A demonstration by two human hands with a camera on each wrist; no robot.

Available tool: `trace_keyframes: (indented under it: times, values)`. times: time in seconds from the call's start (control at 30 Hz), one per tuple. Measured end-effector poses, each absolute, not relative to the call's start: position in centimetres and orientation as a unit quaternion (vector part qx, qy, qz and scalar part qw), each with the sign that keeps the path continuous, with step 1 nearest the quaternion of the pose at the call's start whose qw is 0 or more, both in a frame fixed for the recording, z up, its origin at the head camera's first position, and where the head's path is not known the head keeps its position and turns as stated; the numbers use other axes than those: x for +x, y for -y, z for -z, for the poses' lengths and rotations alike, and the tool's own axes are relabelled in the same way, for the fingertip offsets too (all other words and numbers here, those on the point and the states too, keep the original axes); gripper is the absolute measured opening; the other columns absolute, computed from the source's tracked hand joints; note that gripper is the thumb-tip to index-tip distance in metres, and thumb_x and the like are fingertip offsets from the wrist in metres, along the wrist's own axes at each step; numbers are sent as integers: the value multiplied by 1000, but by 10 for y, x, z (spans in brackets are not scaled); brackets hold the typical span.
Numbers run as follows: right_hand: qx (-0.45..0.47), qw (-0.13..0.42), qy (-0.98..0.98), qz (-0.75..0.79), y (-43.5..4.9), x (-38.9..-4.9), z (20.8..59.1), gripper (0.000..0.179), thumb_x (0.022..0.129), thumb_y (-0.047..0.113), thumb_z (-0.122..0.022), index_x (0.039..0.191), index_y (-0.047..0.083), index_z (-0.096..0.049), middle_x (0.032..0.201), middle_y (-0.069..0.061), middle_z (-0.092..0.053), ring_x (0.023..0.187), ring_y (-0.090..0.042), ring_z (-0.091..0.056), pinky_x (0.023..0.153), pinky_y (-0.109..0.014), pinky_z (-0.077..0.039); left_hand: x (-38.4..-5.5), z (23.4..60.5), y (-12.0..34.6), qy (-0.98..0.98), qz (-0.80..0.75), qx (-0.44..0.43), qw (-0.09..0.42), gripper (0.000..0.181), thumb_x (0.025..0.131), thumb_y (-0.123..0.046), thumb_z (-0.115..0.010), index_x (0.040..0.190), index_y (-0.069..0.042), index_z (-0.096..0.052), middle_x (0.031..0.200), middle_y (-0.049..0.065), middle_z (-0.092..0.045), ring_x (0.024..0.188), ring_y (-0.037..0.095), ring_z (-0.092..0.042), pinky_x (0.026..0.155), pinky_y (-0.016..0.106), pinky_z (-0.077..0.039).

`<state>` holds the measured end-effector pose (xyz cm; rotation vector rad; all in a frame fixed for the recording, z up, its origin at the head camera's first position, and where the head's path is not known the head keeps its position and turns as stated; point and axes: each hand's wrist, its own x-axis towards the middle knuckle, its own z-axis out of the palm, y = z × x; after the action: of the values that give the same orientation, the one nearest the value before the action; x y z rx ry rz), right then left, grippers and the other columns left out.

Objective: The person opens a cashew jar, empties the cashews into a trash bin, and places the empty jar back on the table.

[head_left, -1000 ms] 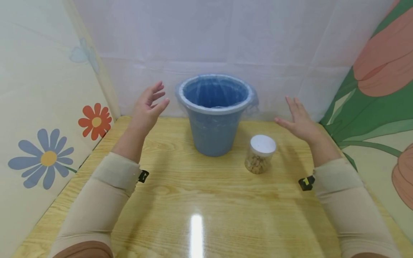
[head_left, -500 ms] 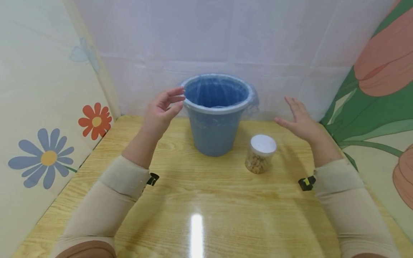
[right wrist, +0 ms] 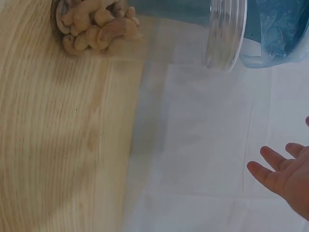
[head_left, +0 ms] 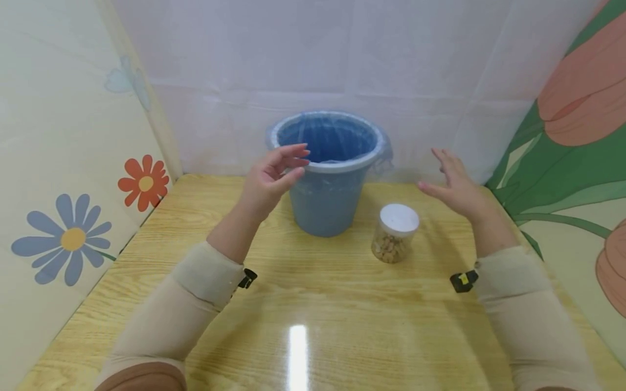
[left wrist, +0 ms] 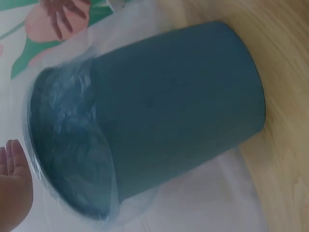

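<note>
A blue bucket [head_left: 325,203] with a clear plastic bag over its rim stands at the back of the wooden table [head_left: 362,315]. My left hand [head_left: 274,176] hovers in front of the bucket's left side with fingers relaxed, holding nothing; whether it touches the rim I cannot tell. To the right of the bucket stands a clear jar [head_left: 394,233] with a white lid, partly filled with cashews [right wrist: 99,26]. Beyond the jar on the right, my right hand [head_left: 457,187] is raised in the air, thumb and fingers spread, apart from the jar.
A white sheet [head_left: 235,49] hangs behind the bucket. Flower-printed panels flank the table, a left panel [head_left: 58,141] and a right panel [head_left: 562,179]. Small black wrist cameras sit below both cuffs. A bright reflection [head_left: 297,353] lies on the front of the table.
My left hand has moved right and slightly down, from left of the bucket to in front of its left rim. The right hand, bucket and jar have hardly moved.
</note>
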<state>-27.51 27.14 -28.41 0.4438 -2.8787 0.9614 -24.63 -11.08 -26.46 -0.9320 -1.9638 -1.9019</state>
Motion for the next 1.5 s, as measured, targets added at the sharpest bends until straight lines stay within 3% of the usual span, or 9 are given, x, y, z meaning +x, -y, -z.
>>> trace_keyframes:
  times: [0.33, 0.7, 0.93, 1.13, 1.33, 1.5]
  values:
    - [163, 36, 918, -361, -270, -275, 297, 86, 86, 37, -62, 146, 34, 0, 152, -7, 8, 131, -45, -18, 101, -64, -22, -245, 291, 80, 666, 657, -345, 77, 40, 84, 4, -59, 123, 5, -51, 115, 26, -56, 107, 26, -55, 83, 27, -49]
    - [167, -10, 906, -389, -268, -274, 310, 87, 86, 33, -63, 147, 30, -1, 153, -9, 3, 132, -42, -19, 103, -60, -24, -248, 316, 37, 697, 622, -356, 14, 43, 83, -2, -63, 124, 2, -51, 122, 19, -56, 110, 29, -54, 88, 38, -49]
    - [167, -33, 895, -413, -267, -275, 317, 87, 85, 30, -64, 146, 34, -1, 153, -6, 4, 133, -41, -19, 103, -60, -23, -251, 325, 20, 725, 599, -339, -14, 46, 84, -4, -64, 127, 2, -49, 125, 17, -54, 114, 23, -53, 92, 31, -47]
    - [163, -76, 869, -462, -268, -273, 327, 87, 86, 19, -63, 146, 35, -2, 153, -2, 6, 133, -40, -20, 98, -64, -28, -261, 346, 7, 733, 598, -322, -40, 50, 83, -7, -66, 130, -3, -48, 129, 12, -52, 116, 18, -50, 93, 33, -46]
    - [197, -98, 849, -481, -269, -273, 339, 89, 86, 12, -63, 148, 25, 0, 152, -13, 2, 131, -44, -22, 98, -61, -30, -269, 357, -1, 744, 591, -308, -54, 54, 83, -11, -67, 132, -5, -45, 132, 11, -49, 119, 19, -47, 93, 26, -45]
    - [217, -113, 838, -488, -271, -275, 349, 94, 82, 10, -67, 148, 19, -1, 151, -18, -4, 128, -47, -26, 96, -59, -34, -278, 364, -5, 753, 586, -293, -66, 58, 82, -16, -69, 134, -12, -45, 133, 9, -49, 121, 18, -46, 94, 27, -44]
